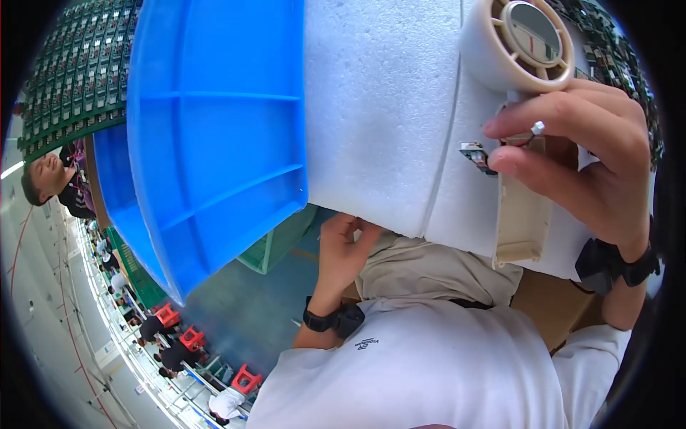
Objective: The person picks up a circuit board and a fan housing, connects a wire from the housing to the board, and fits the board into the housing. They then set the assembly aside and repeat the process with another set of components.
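A cream plastic housing (524, 227), with a round head carrying a mirror-like disc (532, 32) and an open, trough-like handle, is at the right over white foam. My right hand (589, 143) curves around its neck, thumb and forefinger bent inward. Close to the thumb tip is a small circuit board (477, 156); thin wires with a white connector (537, 128) show between the fingers. My left hand (346, 247) is low at the foam's near edge, its fingers curled in. The edge partly covers those fingertips, so anything they hold is hidden.
White foam sheets (382, 100) cover the work surface. A large blue bin (221, 136) stands left, above a green crate (275, 243). Stacked circuit boards (78, 71) fill the upper left; more sit far right. Another person (53, 179) is at the left; others work beyond, near red stools (245, 379).
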A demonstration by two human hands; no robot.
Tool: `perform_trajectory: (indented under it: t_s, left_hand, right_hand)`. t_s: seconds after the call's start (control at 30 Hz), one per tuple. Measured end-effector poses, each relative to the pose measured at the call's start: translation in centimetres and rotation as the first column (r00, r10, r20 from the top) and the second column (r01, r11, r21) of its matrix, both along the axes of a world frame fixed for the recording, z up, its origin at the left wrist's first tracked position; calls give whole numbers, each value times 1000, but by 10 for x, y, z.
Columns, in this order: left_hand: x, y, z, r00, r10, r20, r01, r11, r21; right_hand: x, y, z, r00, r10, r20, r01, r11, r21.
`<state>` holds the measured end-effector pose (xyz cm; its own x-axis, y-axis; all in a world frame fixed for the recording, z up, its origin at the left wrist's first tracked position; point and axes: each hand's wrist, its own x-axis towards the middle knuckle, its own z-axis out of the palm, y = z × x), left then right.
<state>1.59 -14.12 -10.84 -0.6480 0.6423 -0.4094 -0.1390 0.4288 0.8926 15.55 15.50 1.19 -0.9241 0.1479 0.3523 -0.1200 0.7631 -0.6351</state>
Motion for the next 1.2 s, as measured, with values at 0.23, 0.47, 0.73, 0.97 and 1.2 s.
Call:
perform_trajectory:
  t_s: [0.23, 0.47, 0.73, 0.97, 1.2]
  left_hand:
    - [15, 23, 16, 827, -519, -214, 519, 853, -60]
    - [16, 29, 49, 759, -441, -478, 548, 830, 105]
    - [-5, 44, 80, 516, -185, -836, 321, 947, -11]
    - [-11, 44, 71, 486, -75, -871, 359, 925, 121]
    - [-16, 13, 63, 443, 19, -897, 270, 950, 154]
  right_hand:
    - [2, -1, 4, 998, -2, 69, 0, 1000, 26]
    - [2, 2, 17, 986, -15, 166, 9, 999, 36]
    - [0, -4, 17, 985, -53, 164, 44, 997, 58]
    - [-2, -8, 15, 988, -71, 140, 67, 997, 34]
    - [0, -3, 14, 987, -74, 145, 68, 996, 49]
